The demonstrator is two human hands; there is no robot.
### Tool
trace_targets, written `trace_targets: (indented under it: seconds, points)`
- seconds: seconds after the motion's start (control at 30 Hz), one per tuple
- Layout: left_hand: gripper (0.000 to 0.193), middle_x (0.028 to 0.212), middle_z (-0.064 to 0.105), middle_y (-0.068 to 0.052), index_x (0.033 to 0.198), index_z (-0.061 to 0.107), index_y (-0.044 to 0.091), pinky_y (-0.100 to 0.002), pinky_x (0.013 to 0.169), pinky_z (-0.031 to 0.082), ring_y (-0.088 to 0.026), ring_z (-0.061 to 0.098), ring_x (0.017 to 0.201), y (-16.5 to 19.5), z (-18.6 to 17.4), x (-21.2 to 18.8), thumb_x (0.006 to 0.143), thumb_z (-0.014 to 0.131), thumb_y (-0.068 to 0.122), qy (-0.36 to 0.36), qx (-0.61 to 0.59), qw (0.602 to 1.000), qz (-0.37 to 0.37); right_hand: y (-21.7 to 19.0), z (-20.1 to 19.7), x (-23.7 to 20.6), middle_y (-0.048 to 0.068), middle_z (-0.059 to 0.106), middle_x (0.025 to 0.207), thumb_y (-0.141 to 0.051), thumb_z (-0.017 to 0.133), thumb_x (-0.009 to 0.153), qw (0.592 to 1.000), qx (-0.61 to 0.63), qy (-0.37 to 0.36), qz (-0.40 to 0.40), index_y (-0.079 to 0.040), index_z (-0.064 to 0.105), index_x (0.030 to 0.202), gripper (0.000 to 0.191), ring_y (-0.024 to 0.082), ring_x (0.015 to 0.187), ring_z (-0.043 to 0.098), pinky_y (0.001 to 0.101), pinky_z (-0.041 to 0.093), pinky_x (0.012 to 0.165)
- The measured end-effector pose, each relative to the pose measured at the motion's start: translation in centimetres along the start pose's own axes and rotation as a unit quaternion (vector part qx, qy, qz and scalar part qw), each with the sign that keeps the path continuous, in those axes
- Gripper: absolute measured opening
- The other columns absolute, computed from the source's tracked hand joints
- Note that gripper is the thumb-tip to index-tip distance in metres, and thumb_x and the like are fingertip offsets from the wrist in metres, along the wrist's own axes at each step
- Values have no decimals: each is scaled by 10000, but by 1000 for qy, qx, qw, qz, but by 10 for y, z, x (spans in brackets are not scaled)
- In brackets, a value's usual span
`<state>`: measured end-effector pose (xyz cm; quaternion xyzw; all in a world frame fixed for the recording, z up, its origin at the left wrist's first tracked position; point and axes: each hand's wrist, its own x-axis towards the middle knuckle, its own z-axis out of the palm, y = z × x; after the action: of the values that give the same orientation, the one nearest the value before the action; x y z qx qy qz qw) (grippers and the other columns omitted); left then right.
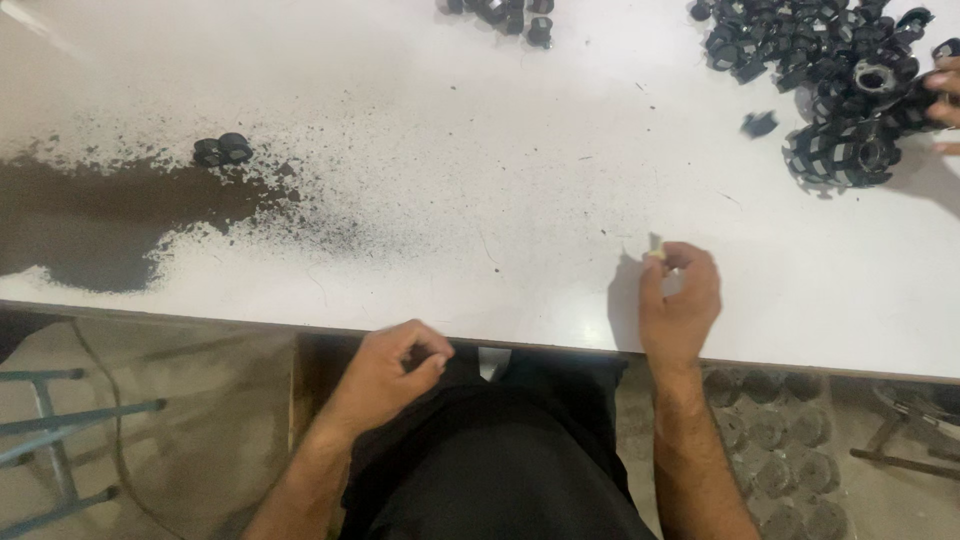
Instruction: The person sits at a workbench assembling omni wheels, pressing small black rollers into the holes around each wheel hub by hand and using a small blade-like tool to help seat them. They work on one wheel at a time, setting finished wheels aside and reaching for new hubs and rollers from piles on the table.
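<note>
- The right hand (680,300) rests on the white bench (480,200) near its near edge, fingers curled, grip pinched on a small pale piece (657,254) between thumb and fingertips; what the piece is cannot be told
- The left hand (395,365) hangs just off the near edge of the bench, over the lap, fingers loosely curled with the thumb against them; whether it holds anything cannot be told
- Two small black rings (222,151) lie touching each other at the far left, at the rim of a wide spread of dark powder (100,220) that thins out toward the middle
- A big heap of black ring-shaped parts (820,60) lies at the far right, with one stray part (759,124) just left of it
- Another person's fingers (945,95) touch that heap at the right edge
- A smaller cluster of black parts (505,15) sits at the far edge, middle
- Below the bench on the right, grey round parts (780,450) lie in rows on the floor
</note>
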<state>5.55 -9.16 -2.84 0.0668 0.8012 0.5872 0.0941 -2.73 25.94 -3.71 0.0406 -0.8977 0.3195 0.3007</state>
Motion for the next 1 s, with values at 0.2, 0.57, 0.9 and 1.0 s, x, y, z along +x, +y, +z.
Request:
trace_targets:
  seconds: [0.2, 0.57, 0.9, 1.0]
  points:
    - [325, 968, 769, -100, 1068, 726, 116, -413, 768, 568, -271, 725, 830, -9, -93, -43, 928, 661, 401, -85, 378, 890, -242, 3, 2, -13, 156, 689, 1083, -92, 688, 1020, 995, 71, -31, 64, 20, 622, 1216, 235, 270, 1008, 678, 377, 537, 913]
    - [634, 1314, 600, -231, 1383, 553, 29, -477, 916, 506, -374, 646, 1067, 10, -217, 79, 866, 796, 305, 333, 379, 863, -33, -4, 6, -8, 156, 700, 1128, -121, 692, 1037, 987, 113, -47, 100, 24, 633, 1223, 244, 239, 1058, 673, 352, 530, 969]
    - [299, 1207, 684, -148, 1176, 747, 140, -488, 1080, 451, -353, 566, 1191, 10, -191, 120, 877, 743, 138, 179, 440, 880, 13, -5, 3, -7, 153, 706, 1092, -115, 681, 1002, 987, 111, -56, 104, 11, 633, 1205, 244, 243, 1031, 677, 358, 533, 912]
    - [305, 1305, 638, -105, 1180, 749, 208, -513, 1149, 329, -327, 493, 1288, 1, -147, 113, 883, 715, 148, 101, 398, 912, 23, -4, 2, -7, 146, 707, 1099, -110, 664, 1016, 986, 129, -63, 83, 0, 637, 1210, 225, 237, 1034, 675, 352, 533, 925]
